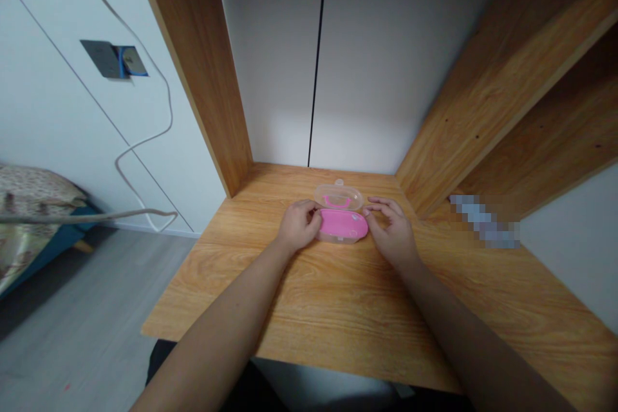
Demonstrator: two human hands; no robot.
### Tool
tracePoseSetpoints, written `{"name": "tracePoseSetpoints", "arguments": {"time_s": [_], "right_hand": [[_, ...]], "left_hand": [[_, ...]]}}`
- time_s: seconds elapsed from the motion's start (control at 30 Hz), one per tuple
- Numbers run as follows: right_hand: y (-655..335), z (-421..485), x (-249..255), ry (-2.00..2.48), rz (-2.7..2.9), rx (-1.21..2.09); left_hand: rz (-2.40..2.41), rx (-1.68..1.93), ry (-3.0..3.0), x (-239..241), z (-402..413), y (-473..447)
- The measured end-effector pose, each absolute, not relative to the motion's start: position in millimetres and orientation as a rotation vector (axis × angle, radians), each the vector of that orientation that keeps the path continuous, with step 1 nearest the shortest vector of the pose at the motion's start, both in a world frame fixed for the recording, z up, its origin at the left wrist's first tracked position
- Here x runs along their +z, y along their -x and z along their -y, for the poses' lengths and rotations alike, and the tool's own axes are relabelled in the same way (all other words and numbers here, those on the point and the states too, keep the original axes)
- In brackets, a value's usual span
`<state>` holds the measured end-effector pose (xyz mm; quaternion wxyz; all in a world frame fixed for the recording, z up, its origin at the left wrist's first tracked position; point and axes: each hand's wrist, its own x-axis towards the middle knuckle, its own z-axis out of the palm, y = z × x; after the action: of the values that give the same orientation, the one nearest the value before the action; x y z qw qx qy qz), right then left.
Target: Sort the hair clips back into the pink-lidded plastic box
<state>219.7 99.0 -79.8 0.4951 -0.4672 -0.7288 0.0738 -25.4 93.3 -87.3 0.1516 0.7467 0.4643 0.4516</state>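
A small oval plastic box sits on the wooden desk, its clear lid (340, 194) tipped back with a pink handle on it. A pink inner piece (340, 224) lies over the clear base (337, 238) and sticks out a little past its right end. My left hand (298, 225) is closed at the left end of the pink piece, thumb toward me. At the right end, my right hand (393, 232) has its thumb and index finger close together at the pink edge, the other fingers stretched out. The fingertips' exact contact is hard to see.
The wooden desk (328, 309) runs back to white panels (357, 77) between wooden uprights. A blurred, pixelated item (485, 222) lies to the right. On the left, a white cable (168, 103) hangs past an open wall socket (116, 59), near a cloth-covered bed (33, 199).
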Motion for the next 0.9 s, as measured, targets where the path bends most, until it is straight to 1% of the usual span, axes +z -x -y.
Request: {"name": "tracePoseSetpoints", "arguments": {"time_s": [0.13,0.37,0.77,0.9], "right_hand": [[-238,-113,-89,1.236,1.748,0.146],[-264,-128,-108,1.593,1.982,0.046],[-263,-128,-113,1.654,2.069,0.097],[-262,-128,-113,1.587,2.071,0.061]], "left_hand": [[-1.384,1.281,-2.095,-90,-95,26],[-1.519,1.296,-2.000,-91,-98,29],[-1.550,1.301,-1.967,-91,-99,29],[-1.547,1.298,-1.965,-91,-99,29]]}}
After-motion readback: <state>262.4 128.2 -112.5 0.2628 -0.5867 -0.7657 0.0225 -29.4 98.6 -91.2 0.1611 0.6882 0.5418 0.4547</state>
